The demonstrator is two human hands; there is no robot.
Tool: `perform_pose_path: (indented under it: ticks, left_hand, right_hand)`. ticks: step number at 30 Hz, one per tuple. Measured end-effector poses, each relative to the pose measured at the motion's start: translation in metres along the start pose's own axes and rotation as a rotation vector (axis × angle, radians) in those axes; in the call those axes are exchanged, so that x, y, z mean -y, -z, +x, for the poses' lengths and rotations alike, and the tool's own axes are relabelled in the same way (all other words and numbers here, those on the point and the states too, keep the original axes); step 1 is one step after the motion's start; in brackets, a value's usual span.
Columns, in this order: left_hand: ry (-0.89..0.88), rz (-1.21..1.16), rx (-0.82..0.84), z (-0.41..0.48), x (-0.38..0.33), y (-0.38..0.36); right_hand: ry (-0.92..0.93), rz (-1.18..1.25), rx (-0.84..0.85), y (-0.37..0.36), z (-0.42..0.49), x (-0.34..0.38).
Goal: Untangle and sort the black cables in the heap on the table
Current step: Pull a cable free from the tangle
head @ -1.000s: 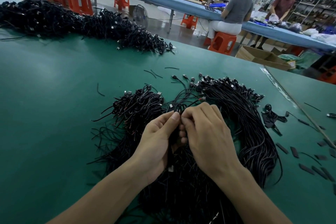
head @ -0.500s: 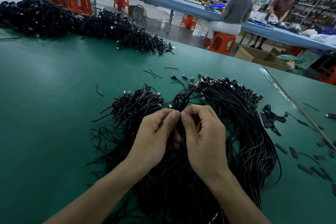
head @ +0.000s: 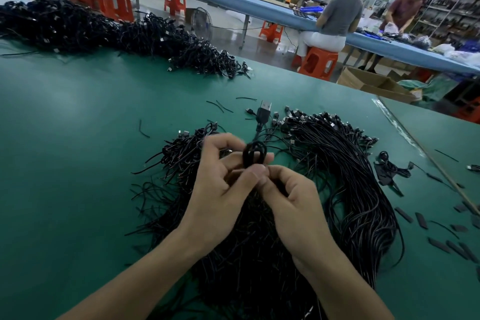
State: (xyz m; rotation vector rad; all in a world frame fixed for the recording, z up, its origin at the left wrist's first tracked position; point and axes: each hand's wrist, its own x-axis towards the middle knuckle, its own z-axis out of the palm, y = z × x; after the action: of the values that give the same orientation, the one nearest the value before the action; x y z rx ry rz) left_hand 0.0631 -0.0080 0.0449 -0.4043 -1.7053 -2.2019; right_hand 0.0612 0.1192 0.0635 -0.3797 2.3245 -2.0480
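Both hands are raised over the heap of black cables (head: 350,189) on the green table (head: 78,138). The left hand (head: 220,189), fingers curled, holds a small coiled cable (head: 254,154) against its thumb. The right hand (head: 293,202) pinches the coil's lower end, its fingertips meeting the left thumb. The USB plug (head: 264,109) stands upright just beyond the grip. Far beyond it, to the right, is an open cardboard box (head: 374,84), its contents indistinct.

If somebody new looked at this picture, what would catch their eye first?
Most likely the pair of hands at centre: the left hand and right hand pinch a small coiled cable, with a USB plug sticking up just beyond it. Under them sprawls the heap of black cables on the green table, and a second long heap runs along its far left edge.
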Motion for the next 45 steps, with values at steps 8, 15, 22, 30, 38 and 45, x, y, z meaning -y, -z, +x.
perform_pose_path:
  ticks: [8,15,22,30,38,45]
  left_hand:
    - [-0.433,0.696,0.172,-0.004,0.013,0.014]
    - [-0.134,0.739,0.273,-0.009,0.022,0.008]
    - [0.331,0.038,0.144,0.009,0.000,0.009]
    - [0.059,0.494,0.308,-0.001,-0.001,0.012]
    - [-0.050,0.618,0.079,-0.005,0.007,0.000]
    - [0.234,0.329,0.226,-0.005,-0.004,-0.007]
  right_hand:
    - [-0.028,0.011,-0.092,0.021,0.011,0.001]
    - [0.138,-0.116,-0.089,0.019,0.011,0.005]
    - [0.133,-0.324,0.048,0.012,-0.003,-0.002]
    - [0.109,-0.403,-0.058,0.028,0.009,-0.007]
    - [0.224,-0.332,-0.256,0.020,0.005,-0.010]
    - [0.402,-0.409,-0.372,0.015,0.003,-0.013]
